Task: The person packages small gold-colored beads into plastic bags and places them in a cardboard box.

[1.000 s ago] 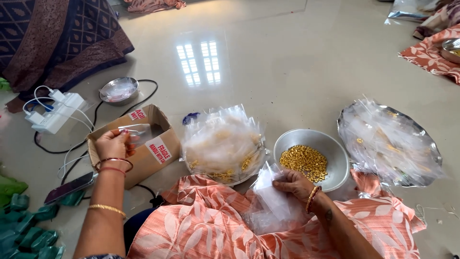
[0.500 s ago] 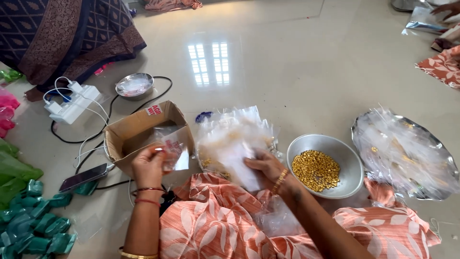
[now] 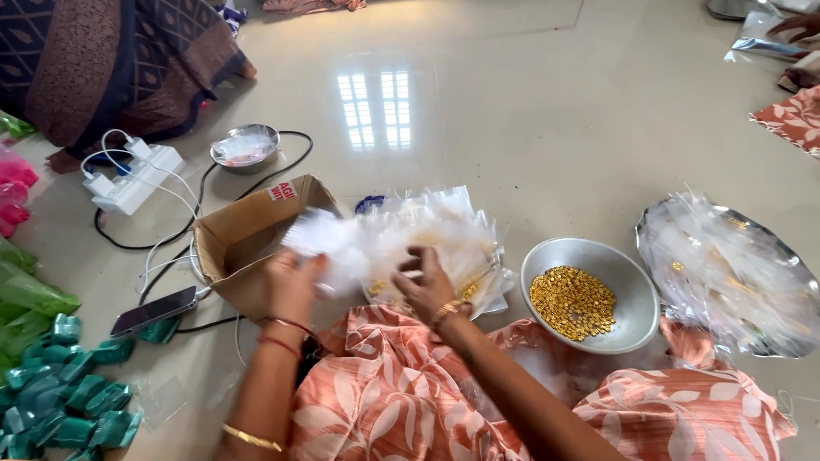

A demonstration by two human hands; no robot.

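Left hand [image 3: 292, 282]: fingers closed on a clear pouch [image 3: 329, 248], held up over the carton [image 3: 248, 243]. The pouch is motion-blurred, so you cannot read whether its mouth is open or sealed.

Right hand [image 3: 424, 286]: raised, fingers curled just beside the pouch's right edge. Blur hides the contact; cannot tell whether it grips the film or only reaches for it.

Under both hands: a loose pile of pouches [image 3: 444, 239], heaped and slippery, with gold bits showing through at its near edge. Right of that, a steel bowl [image 3: 628, 329] of gold beads [image 3: 572, 300], sitting at the edge of your lap. Further right, a steel tray [image 3: 773, 248] covered in more clear film.

Risks, judged from this layout:
- One-handed hold on thin film. If your left pinch is shallow, the pouch may slip and drop into the carton or onto the pile, where it would be hard to tell from the others.
- Static or cling could bring up two pouches as one.
- Your right forearm crosses near the bowl. A sweep back could nudge the rim and scatter beads over the glossy floor [image 3: 512, 111], where they would roll far.
- The phone [image 3: 154, 311] and cables [image 3: 171, 226] lie just left of the carton; a shifted carton could drag them.
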